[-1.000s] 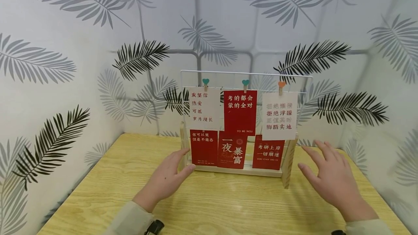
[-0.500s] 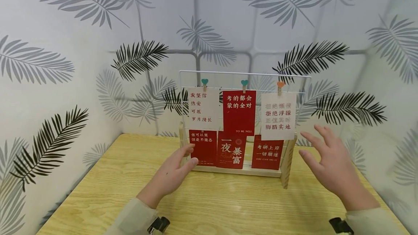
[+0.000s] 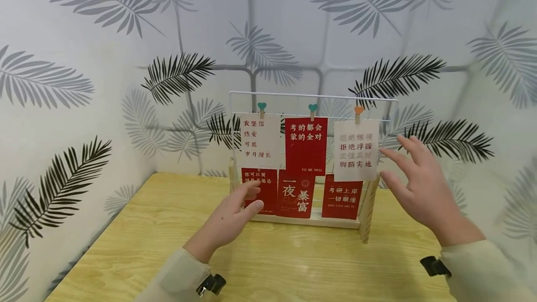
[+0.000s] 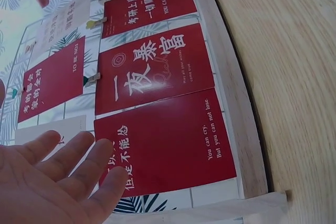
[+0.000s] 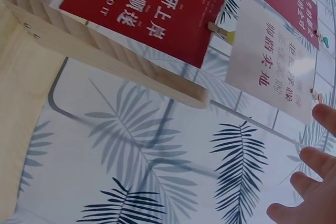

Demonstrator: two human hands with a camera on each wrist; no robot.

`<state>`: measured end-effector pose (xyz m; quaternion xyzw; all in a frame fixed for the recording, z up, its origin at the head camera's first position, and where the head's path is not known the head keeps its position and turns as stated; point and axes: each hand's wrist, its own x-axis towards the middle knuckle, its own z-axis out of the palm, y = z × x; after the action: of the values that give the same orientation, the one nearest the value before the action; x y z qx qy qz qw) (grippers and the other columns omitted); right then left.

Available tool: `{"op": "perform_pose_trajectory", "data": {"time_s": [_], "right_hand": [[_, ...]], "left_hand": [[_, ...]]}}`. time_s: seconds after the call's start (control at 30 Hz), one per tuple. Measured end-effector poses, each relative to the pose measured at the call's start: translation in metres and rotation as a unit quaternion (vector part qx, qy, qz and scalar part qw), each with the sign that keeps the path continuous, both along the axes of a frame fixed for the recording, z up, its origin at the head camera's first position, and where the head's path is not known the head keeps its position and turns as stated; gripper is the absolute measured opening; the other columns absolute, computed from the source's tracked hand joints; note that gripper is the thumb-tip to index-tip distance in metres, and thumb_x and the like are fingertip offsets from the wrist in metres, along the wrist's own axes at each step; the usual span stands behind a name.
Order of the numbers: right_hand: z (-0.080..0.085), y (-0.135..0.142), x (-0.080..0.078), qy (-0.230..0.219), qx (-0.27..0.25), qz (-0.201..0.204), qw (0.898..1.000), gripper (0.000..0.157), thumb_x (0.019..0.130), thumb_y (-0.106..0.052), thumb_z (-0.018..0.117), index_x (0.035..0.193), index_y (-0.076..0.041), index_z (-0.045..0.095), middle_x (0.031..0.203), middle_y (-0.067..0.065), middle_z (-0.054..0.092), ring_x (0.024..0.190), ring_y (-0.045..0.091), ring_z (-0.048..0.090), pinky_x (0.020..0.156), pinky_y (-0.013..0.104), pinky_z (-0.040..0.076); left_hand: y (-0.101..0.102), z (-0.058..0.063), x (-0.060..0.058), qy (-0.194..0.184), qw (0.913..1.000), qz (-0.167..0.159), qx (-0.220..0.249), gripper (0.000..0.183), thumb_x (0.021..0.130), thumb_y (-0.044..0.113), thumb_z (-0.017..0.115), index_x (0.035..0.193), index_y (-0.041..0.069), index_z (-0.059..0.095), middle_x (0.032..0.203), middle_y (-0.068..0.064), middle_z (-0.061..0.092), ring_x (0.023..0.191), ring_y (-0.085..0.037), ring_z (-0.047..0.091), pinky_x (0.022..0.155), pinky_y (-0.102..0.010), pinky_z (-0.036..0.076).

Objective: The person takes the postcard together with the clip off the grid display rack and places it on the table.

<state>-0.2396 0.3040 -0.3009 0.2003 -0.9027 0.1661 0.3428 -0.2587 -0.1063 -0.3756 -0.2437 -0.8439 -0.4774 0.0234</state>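
Observation:
A white wire grid rack (image 3: pixel 293 94) on a wooden base (image 3: pixel 302 220) bears two rows of cards. Along the top hang a white card (image 3: pixel 261 141), a red card (image 3: pixel 306 148) and another white card (image 3: pixel 355 153), clipped with heart-topped clothespins (image 3: pixel 312 108). Three red cards (image 3: pixel 295 195) form the lower row. My left hand (image 3: pixel 228 216), fingers bent slightly and holding nothing, is in front of the lower left red card (image 4: pixel 173 145). Beside the upper right white card (image 5: pixel 270 61) my right hand (image 3: pixel 423 190) is raised with spread fingers, nothing in them.
The rack stands on a light wood-grain table (image 3: pixel 168 227), near its back edge. Behind it is a wall (image 3: pixel 289 22) with a leaf pattern. A wooden side post (image 5: pixel 105 45) supports the rack's right end.
My right hand has risen from beside the rack's foot to beside the upper right card. My left hand has shifted right, now in front of the lower left card. The cards have stayed put.

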Motion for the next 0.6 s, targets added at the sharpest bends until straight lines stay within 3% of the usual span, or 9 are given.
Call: {"op": "perform_pose_trajectory", "data": {"time_s": [0.37, 0.6], "right_hand": [[0.04, -0.006, -0.006, 0.027, 0.03, 0.013, 0.999, 0.046, 0.101, -0.035, 0.058, 0.138, -0.008, 0.061, 0.16, 0.021, 0.032, 0.151, 0.04, 0.014, 0.118, 0.063, 0.008], [0.053, -0.011, -0.009, 0.018, 0.034, 0.009, 0.999, 0.047, 0.101, -0.036, 0.057, 0.14, -0.011, 0.06, 0.16, 0.019, 0.032, 0.152, 0.04, 0.014, 0.118, 0.063, 0.008]], "left_hand": [[0.007, 0.005, 0.0, -0.011, 0.9998, -0.011, 0.015, 0.062, 0.101, 0.049, 0.057, 0.154, 0.022, 0.039, 0.149, -0.004, 0.05, 0.136, -0.022, 0.047, 0.111, -0.052, 0.037], [0.015, 0.009, 0.001, -0.011, 0.9997, -0.018, 0.012, 0.06, 0.101, 0.048, 0.058, 0.153, 0.025, 0.039, 0.146, 0.003, 0.051, 0.132, -0.023, 0.05, 0.109, -0.051, 0.04]]}}
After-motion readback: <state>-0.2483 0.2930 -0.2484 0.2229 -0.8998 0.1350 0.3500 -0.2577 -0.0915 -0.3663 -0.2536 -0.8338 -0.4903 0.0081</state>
